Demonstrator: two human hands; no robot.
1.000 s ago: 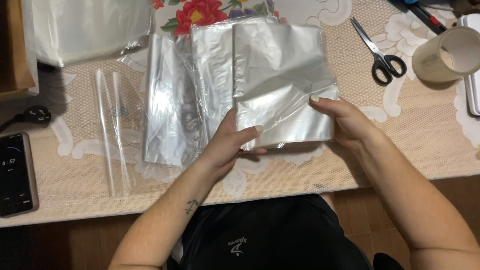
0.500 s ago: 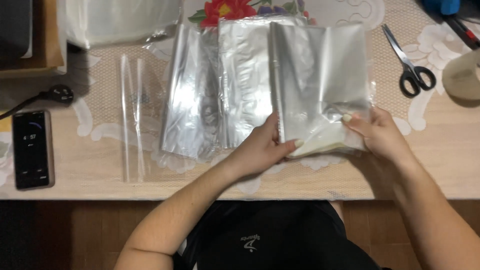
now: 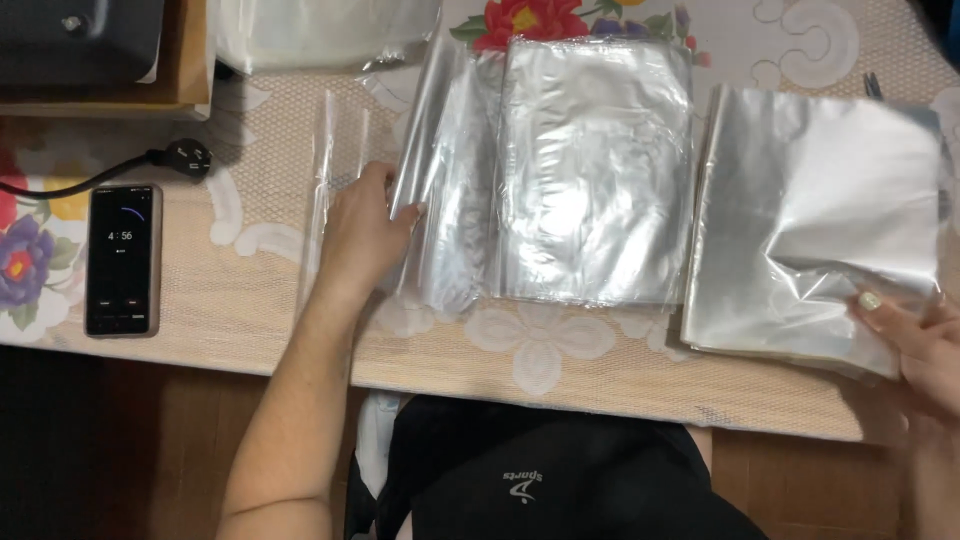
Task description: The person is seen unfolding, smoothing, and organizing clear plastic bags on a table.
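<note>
Far left of the middle stack of silvery bags (image 3: 595,170), a dark phone (image 3: 123,260) lies flat beside a black plug (image 3: 183,158). Closer in, a clear plastic strip (image 3: 325,170) runs up the lace tablecloth (image 3: 540,350). The left hand (image 3: 362,235) rests just left of the stack, fingers loosely spread, fingertips touching a loose bag's edge (image 3: 445,190). Right of the stack lies a second silvery pile (image 3: 815,220), and the right hand (image 3: 920,350) pinches its crumpled lower right corner.
</note>
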